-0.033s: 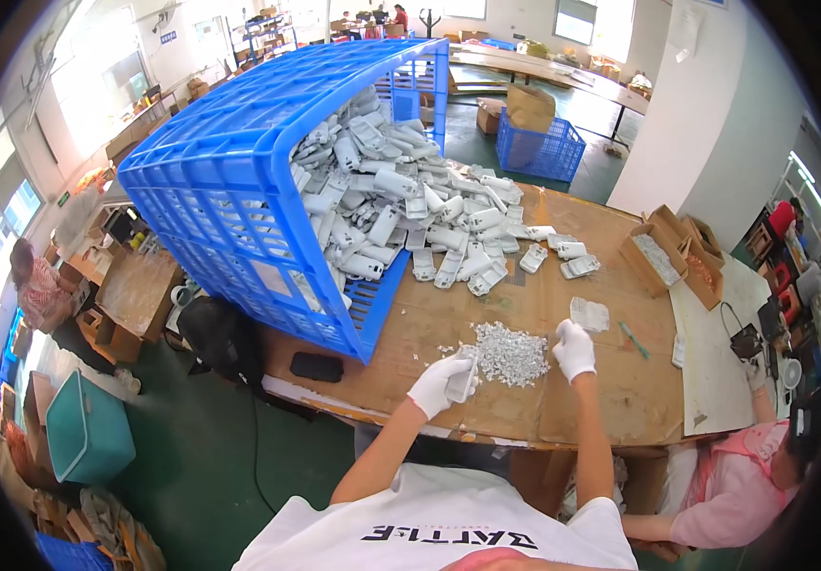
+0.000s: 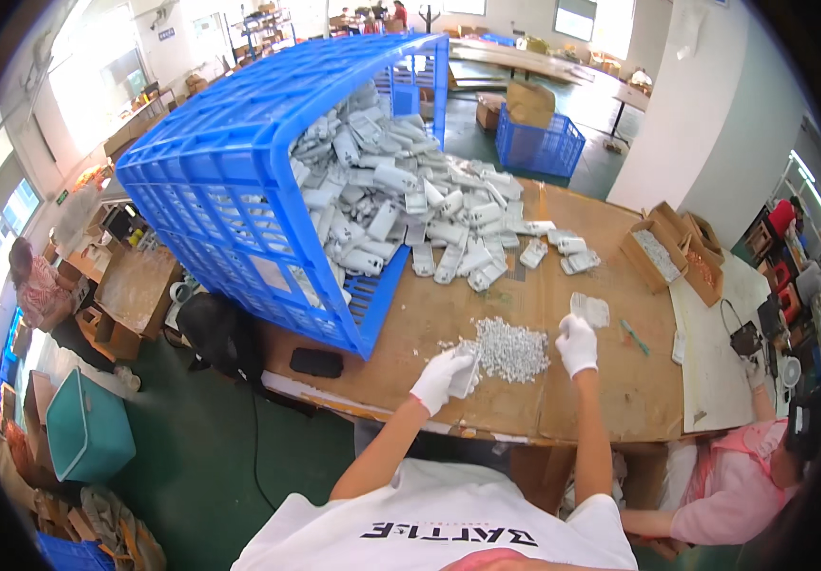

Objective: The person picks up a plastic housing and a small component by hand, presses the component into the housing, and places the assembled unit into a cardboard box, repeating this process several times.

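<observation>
My left hand, in a white glove, is closed around a white plastic housing held just over the table's near edge. Beside it lies a heap of small whitish parts. Right of that heap is my right hand, also gloved, its fingers drawn together. Whatever those fingers hold is too small or hidden to make out. Just beyond them rests a pale, flat translucent piece. Many similar white housings spill from a blue crate lying on its side.
A teal tool lies right of my right hand. A black case sits near the left edge. Cardboard boxes with small parts stand at the right. A co-worker in pink sits close by on the right. The brown tabletop is cardboard-covered.
The whole view has shifted slightly. The housing in my left hand is tilted a little differently, and my right fingers have moved slightly. Both hands stay beside the small parts.
</observation>
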